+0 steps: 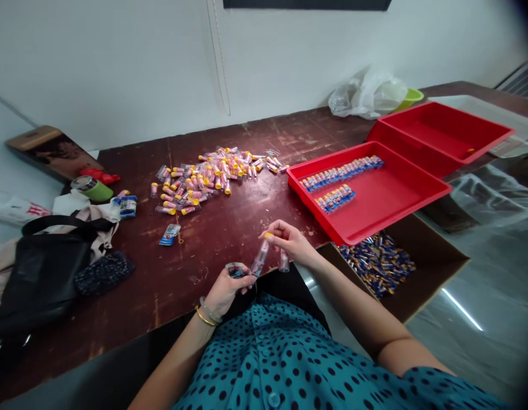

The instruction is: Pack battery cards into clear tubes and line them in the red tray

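Note:
My right hand (293, 242) pinches the yellow-capped end of a clear plastic tube (260, 257) with something pink inside. A second clear tube (284, 261) hangs under that hand, apparently held by its other fingers. My left hand (225, 291), with bangles at the wrist, is closed on a small blue printed packet or label (236, 271), its fingertips at the tube's lower end. Whether the tube's end is inside the packet I cannot tell. On the table (229, 228) ahead lies a heap of similar yellow-capped tubes (212, 176). A loose blue printed piece (170, 234) lies nearer my left hand.
A red tray (396, 199) at right holds rows of blue-labelled tubes (343, 172). Below it, a cardboard box (434, 262) contains many more. Another red tray (447, 131) stands behind. At left are a black bag (37, 273), a green can (93, 189) and a phone (54, 151).

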Motion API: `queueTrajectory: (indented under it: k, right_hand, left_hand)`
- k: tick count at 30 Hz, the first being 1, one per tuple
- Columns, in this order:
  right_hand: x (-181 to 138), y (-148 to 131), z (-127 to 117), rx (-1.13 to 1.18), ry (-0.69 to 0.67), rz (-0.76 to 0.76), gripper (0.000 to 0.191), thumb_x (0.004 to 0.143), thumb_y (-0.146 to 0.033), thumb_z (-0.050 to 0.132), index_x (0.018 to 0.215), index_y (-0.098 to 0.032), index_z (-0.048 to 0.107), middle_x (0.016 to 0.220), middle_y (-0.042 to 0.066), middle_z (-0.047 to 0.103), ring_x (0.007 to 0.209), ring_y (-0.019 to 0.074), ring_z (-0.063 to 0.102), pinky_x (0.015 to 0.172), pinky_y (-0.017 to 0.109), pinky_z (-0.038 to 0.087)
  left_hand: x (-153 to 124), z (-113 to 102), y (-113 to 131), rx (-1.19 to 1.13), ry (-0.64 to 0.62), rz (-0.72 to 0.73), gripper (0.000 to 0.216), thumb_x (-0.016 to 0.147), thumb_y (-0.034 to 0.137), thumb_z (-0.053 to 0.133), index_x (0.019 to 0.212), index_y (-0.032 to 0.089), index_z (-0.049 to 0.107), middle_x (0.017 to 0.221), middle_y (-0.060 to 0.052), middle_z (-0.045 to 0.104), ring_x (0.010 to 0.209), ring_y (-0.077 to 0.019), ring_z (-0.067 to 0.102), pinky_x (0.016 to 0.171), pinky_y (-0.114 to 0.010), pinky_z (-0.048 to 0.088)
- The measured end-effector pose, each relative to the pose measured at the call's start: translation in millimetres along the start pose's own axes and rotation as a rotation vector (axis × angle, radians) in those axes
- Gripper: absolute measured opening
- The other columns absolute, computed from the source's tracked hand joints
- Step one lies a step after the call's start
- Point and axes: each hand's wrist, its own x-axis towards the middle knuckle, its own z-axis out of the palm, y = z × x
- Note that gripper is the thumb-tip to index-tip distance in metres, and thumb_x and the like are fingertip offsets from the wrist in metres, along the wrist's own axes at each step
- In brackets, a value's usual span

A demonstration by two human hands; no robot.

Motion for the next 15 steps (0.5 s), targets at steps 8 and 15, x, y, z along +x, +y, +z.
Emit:
queueTrajectory:
  k: [8,15]
  right_hand:
    - [-1.0,29.2,3.7,-0.209,0.14,-0.069,0.025,0.08,-0.039,0.071,0.083,-0.018,0.058,0.086,0.002,0.067,0.075,0.0142,0.063,0.07,0.026,0.051]
    - [-23.6,40.9,8.0,-0.221,0.13,-0.019,0.03,0.083,-0.043,0.068,0.101,-0.02,0.063,0.082,0.001,0.07,0.066,0.0139,0.065,0.063,0.026,0.052]
  left_hand:
    - [14.4,8.6,-3.4,0.078,-0.066,0.016,0.032,0.07,0.039,0.08,0.085,0.015,0.065,0.071,0.0,0.061,0.061,-0.0107,0.054,0.052,-0.021,0.042]
    - [19.1,9.5,2.7,-0.021,-0.171,-0.082,0.032,0.08,0.044,0.071,0.089,0.014,0.066,0.076,-0.005,0.067,0.06,-0.0111,0.057,0.051,-0.021,0.038]
